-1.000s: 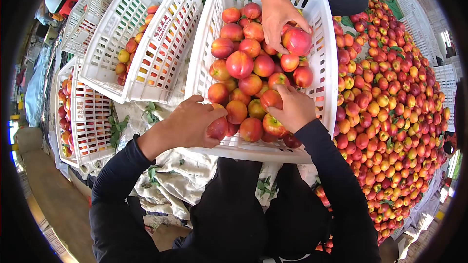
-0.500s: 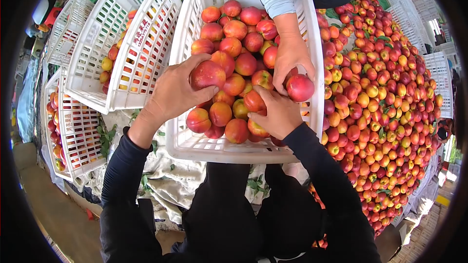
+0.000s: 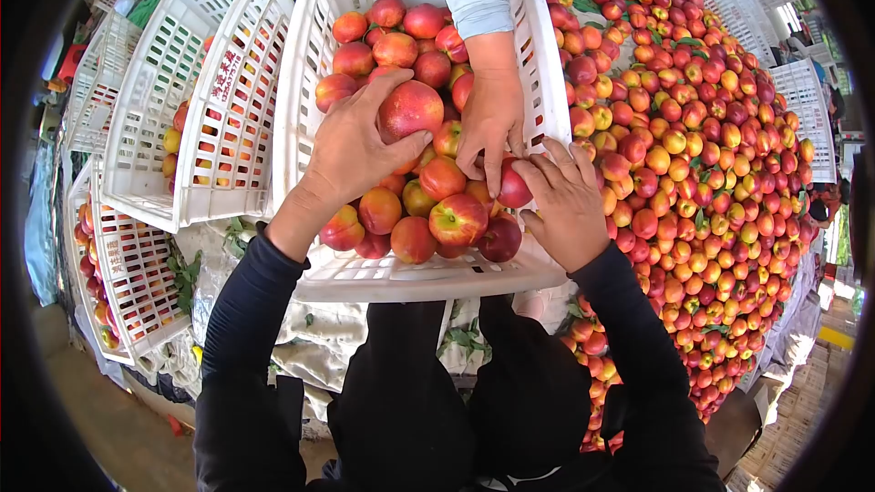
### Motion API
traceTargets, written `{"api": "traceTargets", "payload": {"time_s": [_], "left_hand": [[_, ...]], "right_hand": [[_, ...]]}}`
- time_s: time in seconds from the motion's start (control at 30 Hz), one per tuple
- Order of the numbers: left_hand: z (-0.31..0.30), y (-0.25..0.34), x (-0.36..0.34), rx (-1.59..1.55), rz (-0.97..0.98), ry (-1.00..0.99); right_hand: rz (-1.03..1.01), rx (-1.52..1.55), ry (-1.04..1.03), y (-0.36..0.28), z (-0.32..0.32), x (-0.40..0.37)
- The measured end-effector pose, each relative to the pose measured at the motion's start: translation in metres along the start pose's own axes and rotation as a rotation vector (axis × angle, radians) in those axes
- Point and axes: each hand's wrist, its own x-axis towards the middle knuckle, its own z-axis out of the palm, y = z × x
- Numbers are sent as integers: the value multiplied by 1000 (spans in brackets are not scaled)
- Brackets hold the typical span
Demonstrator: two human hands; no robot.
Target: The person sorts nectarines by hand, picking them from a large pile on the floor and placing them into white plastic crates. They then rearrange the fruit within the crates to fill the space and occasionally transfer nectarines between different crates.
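My left hand (image 3: 351,141) is closed around a large red nectarine (image 3: 410,112), lifted over the fruit in the white plastic crate (image 3: 410,287). At the crate's right side, my right hand (image 3: 567,205) has its thumb and index finger on a dark red nectarine (image 3: 516,184). A co-worker's hand (image 3: 492,118) reaches down from the top, its fingertips touching the same dark red fruit. Several loose nectarines lie in the crate between the hands, among them a yellow-red one (image 3: 458,219) near the front wall.
A large heap of nectarines (image 3: 693,182) spreads along the right. On the left stand tilted white crates (image 3: 232,91) with fruit inside, and a lower crate (image 3: 141,264). Pale cloth (image 3: 310,337) and green leaves cover the ground. More crates (image 3: 807,114) stand at the far right.
My right hand has left a nectarine in the middle and moved right to the dark red one. The co-worker's hand has moved inward over the crate. My left hand still holds its nectarine.
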Motion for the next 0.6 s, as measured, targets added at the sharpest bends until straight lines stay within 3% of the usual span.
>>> {"api": "traceTargets", "payload": {"time_s": [0.13, 0.3, 0.37, 0.47, 0.5, 0.57, 0.6], "left_hand": [[32, -10, 17, 238, 160, 14], [57, -14, 22, 405, 368, -52], [54, -12, 24, 376, 368, -68], [27, -13, 19, 94, 304, -59], [10, -8, 7, 58, 234, -60], [-16, -20, -7, -180, 148, -15], [-30, -27, -15, -205, 119, 3]], "right_hand": [[-104, -296, -58, 2, 18, 13], [-164, -338, -134, 1, 26, 26], [-111, -219, -168, 0, 13, 29], [-25, 191, 56, -10, -12, 33], [65, 437, -6, -24, -23, 28], [15, 951, -86, -39, -15, 35], [125, 1184, -296, -59, -30, 42]]}}
